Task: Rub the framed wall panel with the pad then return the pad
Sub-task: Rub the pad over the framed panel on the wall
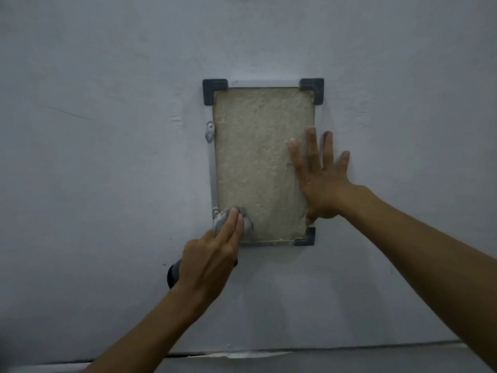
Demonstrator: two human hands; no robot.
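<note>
Rubbing under way: my left hand [212, 261] presses the grey pad [222, 220] onto the framed panel's [258, 157] lower-left corner.
My right hand [320, 179] lies open, flat on its right edge, grasping nothing; returning the pad remains.

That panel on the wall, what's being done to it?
A person is rubbing the framed panel with a grey wad of a pad. The left hand presses the pad against the panel's lower left corner with its fingers. The right hand lies flat and spread on the panel's right edge, holding nothing. The rubbing is under way, and the pad has not yet been put back.
</note>
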